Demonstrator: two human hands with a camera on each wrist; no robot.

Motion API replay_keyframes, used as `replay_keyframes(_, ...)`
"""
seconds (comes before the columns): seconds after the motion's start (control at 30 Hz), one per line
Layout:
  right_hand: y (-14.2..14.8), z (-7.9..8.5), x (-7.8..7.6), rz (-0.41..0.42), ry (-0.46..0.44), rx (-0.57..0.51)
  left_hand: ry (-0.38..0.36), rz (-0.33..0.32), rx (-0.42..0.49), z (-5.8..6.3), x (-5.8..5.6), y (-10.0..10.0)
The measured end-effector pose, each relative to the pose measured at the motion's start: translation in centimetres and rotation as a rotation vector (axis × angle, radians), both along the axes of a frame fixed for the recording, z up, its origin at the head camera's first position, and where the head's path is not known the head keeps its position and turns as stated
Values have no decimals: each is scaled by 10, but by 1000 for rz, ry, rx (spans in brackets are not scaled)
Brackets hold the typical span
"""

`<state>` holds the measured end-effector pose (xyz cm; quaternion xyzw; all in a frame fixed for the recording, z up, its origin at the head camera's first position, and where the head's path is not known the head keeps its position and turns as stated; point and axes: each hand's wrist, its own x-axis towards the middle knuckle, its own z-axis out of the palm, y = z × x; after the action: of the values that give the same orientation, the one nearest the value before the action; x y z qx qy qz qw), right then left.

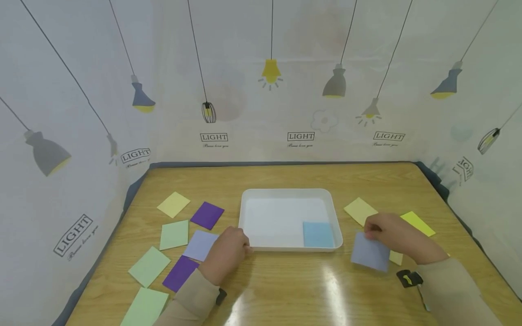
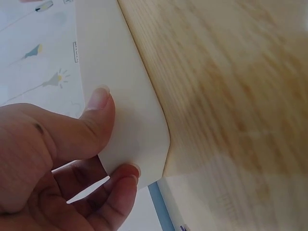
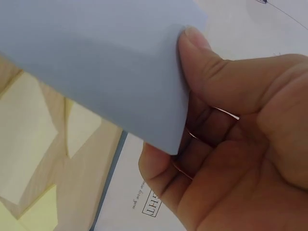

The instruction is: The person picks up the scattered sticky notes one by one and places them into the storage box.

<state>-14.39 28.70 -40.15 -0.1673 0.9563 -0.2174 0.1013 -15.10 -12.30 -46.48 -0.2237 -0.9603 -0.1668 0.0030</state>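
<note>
A white tray (image 1: 285, 249) stands in the middle of the wooden table, with a light blue sticky note (image 1: 318, 234) lying in its near right corner. At the tray's near left corner is my left hand (image 1: 228, 253); in the left wrist view its thumb and fingers pinch the tray's wall (image 2: 130, 106). My right hand (image 1: 393, 235) holds a pale periwinkle sticky note (image 1: 370, 254) by one edge, right of the tray. The right wrist view shows that note (image 3: 96, 67) pinched between thumb and fingers, raised and tilted.
On the left lie several notes: pale green (image 1: 174, 234), purple (image 1: 207, 215), periwinkle (image 1: 200, 244) and pale yellow (image 1: 173, 204). To the right are a pale yellow note (image 1: 360, 210) and a bright yellow note (image 1: 418, 222), partly behind my right hand. A lamp-printed curtain (image 1: 244, 149) surrounds the table.
</note>
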Motion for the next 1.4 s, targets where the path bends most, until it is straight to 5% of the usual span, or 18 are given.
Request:
replay_keyframes(0.9, -42, 25, -31, 35, 31, 27, -19, 18, -17, 10, 2, 0)
replay_keyframes(1.4, -69, 30, -42, 65, 39, 28, -163, 38, -16, 19, -3, 3)
